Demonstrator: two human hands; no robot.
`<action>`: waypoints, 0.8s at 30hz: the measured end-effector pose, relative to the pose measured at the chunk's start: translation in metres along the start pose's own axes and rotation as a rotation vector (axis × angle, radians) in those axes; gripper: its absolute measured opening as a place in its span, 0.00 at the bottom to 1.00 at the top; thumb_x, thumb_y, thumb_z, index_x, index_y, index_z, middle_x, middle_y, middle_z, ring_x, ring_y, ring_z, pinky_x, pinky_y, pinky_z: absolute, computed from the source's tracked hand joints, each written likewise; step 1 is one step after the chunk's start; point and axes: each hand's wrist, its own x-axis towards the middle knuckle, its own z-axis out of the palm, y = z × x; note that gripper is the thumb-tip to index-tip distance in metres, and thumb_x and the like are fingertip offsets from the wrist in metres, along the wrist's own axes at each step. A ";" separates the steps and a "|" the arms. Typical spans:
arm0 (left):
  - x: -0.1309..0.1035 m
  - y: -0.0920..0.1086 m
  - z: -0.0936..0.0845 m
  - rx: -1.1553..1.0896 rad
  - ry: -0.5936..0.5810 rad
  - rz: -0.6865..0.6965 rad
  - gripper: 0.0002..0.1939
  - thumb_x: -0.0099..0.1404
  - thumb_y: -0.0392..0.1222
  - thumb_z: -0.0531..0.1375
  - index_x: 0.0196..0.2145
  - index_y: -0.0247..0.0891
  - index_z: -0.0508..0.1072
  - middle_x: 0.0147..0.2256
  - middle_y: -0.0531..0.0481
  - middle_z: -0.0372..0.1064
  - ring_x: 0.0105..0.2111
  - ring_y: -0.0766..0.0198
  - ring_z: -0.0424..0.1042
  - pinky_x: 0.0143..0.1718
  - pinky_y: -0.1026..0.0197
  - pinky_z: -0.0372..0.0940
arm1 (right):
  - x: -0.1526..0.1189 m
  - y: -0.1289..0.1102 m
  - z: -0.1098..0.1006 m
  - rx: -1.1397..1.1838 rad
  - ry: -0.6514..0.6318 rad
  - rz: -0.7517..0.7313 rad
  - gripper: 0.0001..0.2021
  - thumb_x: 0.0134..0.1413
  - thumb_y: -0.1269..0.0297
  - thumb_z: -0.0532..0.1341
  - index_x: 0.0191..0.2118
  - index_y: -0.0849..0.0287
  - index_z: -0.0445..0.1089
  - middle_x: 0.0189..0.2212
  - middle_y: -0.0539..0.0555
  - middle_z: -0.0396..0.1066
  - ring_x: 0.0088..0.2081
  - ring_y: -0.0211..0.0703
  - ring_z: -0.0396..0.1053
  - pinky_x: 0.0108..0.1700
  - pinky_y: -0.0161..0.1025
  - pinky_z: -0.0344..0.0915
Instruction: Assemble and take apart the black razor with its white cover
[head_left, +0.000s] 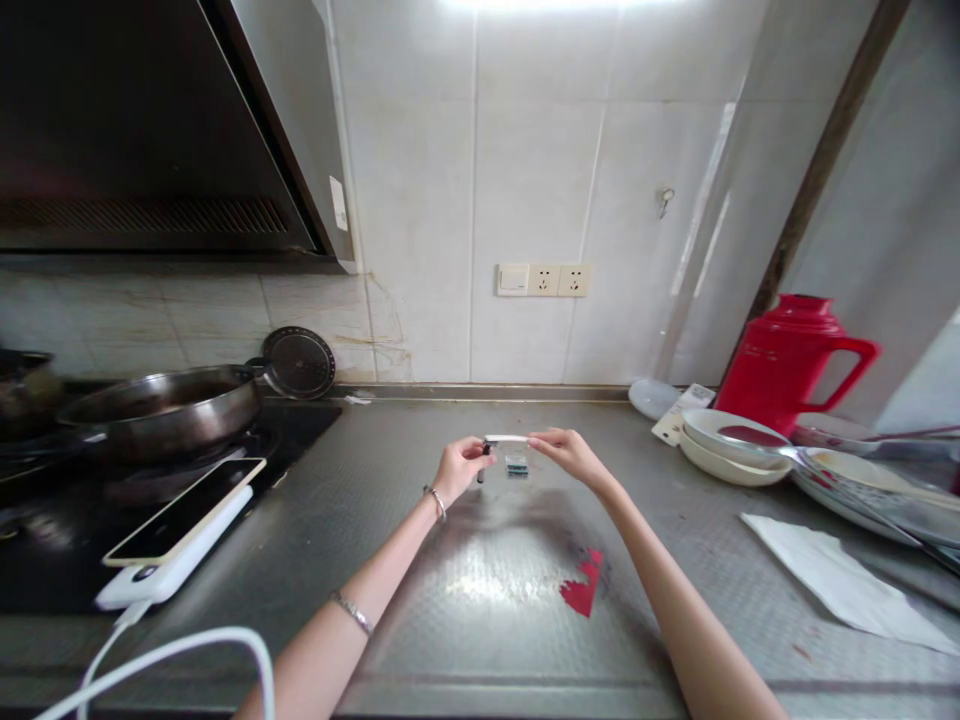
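A thin white stick [507, 438] is pinched at both ends, left hand [459, 468] and right hand [568, 452] gripping it above the counter [480, 560]. A small dark piece [516, 463] sits untouched just below. Looks barely started, honestly.
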 end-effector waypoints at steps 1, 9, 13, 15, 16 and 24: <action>0.000 0.000 0.000 0.001 -0.006 0.005 0.12 0.43 0.42 0.68 0.25 0.34 0.73 0.24 0.51 0.71 0.25 0.67 0.68 0.28 0.66 0.62 | 0.000 0.002 0.001 -0.020 0.017 -0.001 0.23 0.53 0.47 0.53 0.39 0.59 0.76 0.27 0.55 0.73 0.29 0.42 0.66 0.33 0.35 0.59; -0.002 0.006 0.001 0.023 -0.040 0.039 0.09 0.44 0.39 0.67 0.22 0.34 0.71 0.23 0.52 0.70 0.25 0.68 0.67 0.28 0.66 0.62 | 0.000 0.006 -0.004 0.064 -0.009 -0.039 0.20 0.53 0.48 0.55 0.39 0.58 0.76 0.30 0.54 0.74 0.32 0.43 0.67 0.35 0.36 0.60; -0.005 0.014 0.002 0.013 -0.068 0.059 0.09 0.45 0.40 0.67 0.22 0.34 0.71 0.23 0.52 0.70 0.23 0.69 0.67 0.27 0.66 0.62 | -0.001 0.008 -0.006 0.079 0.006 0.001 0.20 0.51 0.48 0.57 0.38 0.59 0.76 0.29 0.55 0.74 0.32 0.44 0.67 0.35 0.37 0.60; -0.005 0.016 0.002 -0.004 -0.074 0.058 0.10 0.45 0.40 0.67 0.23 0.34 0.71 0.23 0.52 0.70 0.23 0.69 0.67 0.27 0.66 0.62 | -0.002 0.009 -0.007 0.080 0.033 0.020 0.20 0.50 0.48 0.57 0.38 0.60 0.76 0.30 0.55 0.74 0.32 0.44 0.67 0.35 0.37 0.60; -0.005 0.017 0.002 -0.006 -0.070 0.057 0.10 0.45 0.40 0.67 0.23 0.34 0.71 0.23 0.52 0.70 0.23 0.68 0.67 0.26 0.66 0.62 | -0.002 0.008 -0.007 0.092 0.034 0.018 0.20 0.50 0.48 0.57 0.37 0.60 0.76 0.30 0.55 0.74 0.33 0.45 0.67 0.35 0.37 0.60; -0.004 0.013 -0.001 -0.009 -0.031 0.024 0.08 0.44 0.38 0.67 0.22 0.34 0.72 0.23 0.52 0.70 0.24 0.68 0.68 0.27 0.66 0.61 | -0.003 0.005 -0.008 0.138 -0.011 0.012 0.21 0.49 0.47 0.58 0.36 0.60 0.76 0.30 0.55 0.73 0.33 0.44 0.66 0.35 0.37 0.60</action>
